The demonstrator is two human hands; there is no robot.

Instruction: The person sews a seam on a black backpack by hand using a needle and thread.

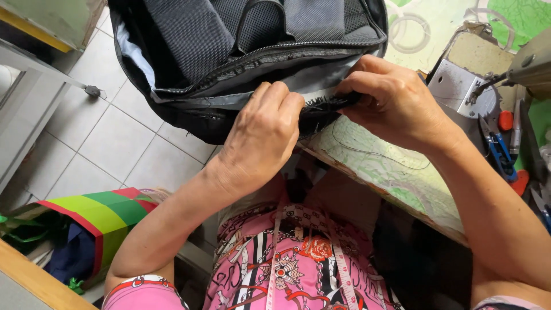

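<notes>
**Seam work on black backpack, frayed edge pinched between both hands**

Backpack [229,51] lies on the sewing table [396,172], its body hanging past the table's near edge over the tiled floor [109,138]. Zip line and grey lining face up; mesh back panel and straps toward the top of view.

Left hand [261,138]: fingers curled down together, clamped on the frayed black fabric edge [327,103] from the near side. Right hand [393,100]: thumb and fingertips closed on the same edge, just beside the left. The two hands almost touch. Loose threads stick out between them.

Step, as judged: edge being folded or picked at by hand, ahead of stitching. Next move would call for a steady pinch and small finger shifts along the seam; pulling hard could fray it further.

Edges and room: table edge runs diagonally under the hands. Sewing machine [488,80] stands close on the right; blue thread snips [499,152] lie just beyond the right wrist. A thread lies loose on the tabletop. Left side is open over the floor, with a striped bag [103,218] lower down, well apart.
</notes>
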